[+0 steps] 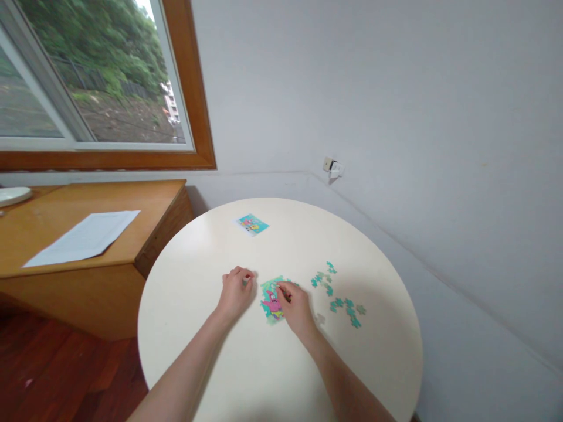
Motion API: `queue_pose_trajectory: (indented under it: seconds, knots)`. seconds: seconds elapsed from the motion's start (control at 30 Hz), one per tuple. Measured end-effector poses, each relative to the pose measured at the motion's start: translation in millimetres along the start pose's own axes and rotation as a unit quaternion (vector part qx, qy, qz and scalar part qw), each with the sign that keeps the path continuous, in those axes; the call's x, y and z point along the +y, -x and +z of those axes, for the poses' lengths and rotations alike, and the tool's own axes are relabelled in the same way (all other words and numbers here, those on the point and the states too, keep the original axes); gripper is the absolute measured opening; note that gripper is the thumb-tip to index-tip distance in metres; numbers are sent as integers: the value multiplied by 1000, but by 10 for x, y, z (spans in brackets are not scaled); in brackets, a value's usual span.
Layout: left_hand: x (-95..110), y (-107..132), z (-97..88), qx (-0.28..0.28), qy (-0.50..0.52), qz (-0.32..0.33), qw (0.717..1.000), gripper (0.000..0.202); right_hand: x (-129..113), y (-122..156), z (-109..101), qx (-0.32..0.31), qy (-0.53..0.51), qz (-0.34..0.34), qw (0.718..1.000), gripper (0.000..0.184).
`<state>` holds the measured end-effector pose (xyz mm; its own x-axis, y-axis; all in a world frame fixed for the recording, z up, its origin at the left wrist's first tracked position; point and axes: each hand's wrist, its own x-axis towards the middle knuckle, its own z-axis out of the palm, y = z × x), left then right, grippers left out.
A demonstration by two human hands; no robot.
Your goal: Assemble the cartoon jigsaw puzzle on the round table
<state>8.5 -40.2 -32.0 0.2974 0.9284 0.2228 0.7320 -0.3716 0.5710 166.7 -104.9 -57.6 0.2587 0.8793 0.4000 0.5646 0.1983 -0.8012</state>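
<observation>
A partly joined jigsaw puzzle (271,302) with a pink cartoon figure on a teal ground lies on the round white table (185,305). Just left of it is my left hand (235,296), its fingers curled and closed around a small teal puzzle piece (245,282). My right hand (297,305) covers the puzzle's right side. Its thumb and forefinger are pinched together at the puzzle's surface, and what lies between them is hidden. To the right of this hand several loose teal puzzle pieces (349,309) lie scattered.
A small picture card (252,224) with cartoon figures lies toward the table's far side. On the left stands a wooden desk (162,214) with a sheet of paper (88,237) on it, under a window. A wall outlet (334,167) sits behind the table.
</observation>
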Motion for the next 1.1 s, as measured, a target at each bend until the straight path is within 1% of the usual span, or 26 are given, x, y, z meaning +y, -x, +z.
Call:
queue_pose_trajectory:
  seconds: [0.2, 0.3, 0.43, 0.53, 0.63, 0.73, 0.83, 0.9, 1.0, 1.1]
  knots:
    - [142, 91, 91, -37, 75, 92, 992, 20, -39, 1, -15, -22, -23, -18, 999, 25]
    - [166, 109, 125, -48, 105, 109, 987, 18, -46, 1, -26, -35, -29, -19, 999, 26]
    - [136, 85, 149, -29, 154, 95, 983, 19, -49, 4, -34, -47, -25, -24, 998, 24]
    - [128, 79, 168, -15, 209, 81, 974, 17, -60, 8, -33, -50, -17, -31, 998, 23]
    - [132, 80, 194, -13, 264, 49, 963, 17, -72, 11, -29, -50, -10, -39, 998, 22]
    - [99, 51, 201, -1, 293, 12, 956, 20, -71, 10, -28, -52, -10, -39, 998, 21]
    - [28, -2, 164, 16, 279, -9, 960, 19, -56, 9, -29, -45, -8, -34, 998, 22]
    - [-5, -24, 121, 12, 235, -22, 972, 17, -46, 10, -29, -37, -3, -31, 999, 23]
    - [7, -13, 58, -25, 123, -18, 992, 16, -39, 15, -26, -31, 1, -30, 999, 23]
    - [61, 27, 27, -69, 21, -12, 997, 17, -41, 18, -24, -30, 2, -32, 999, 23]
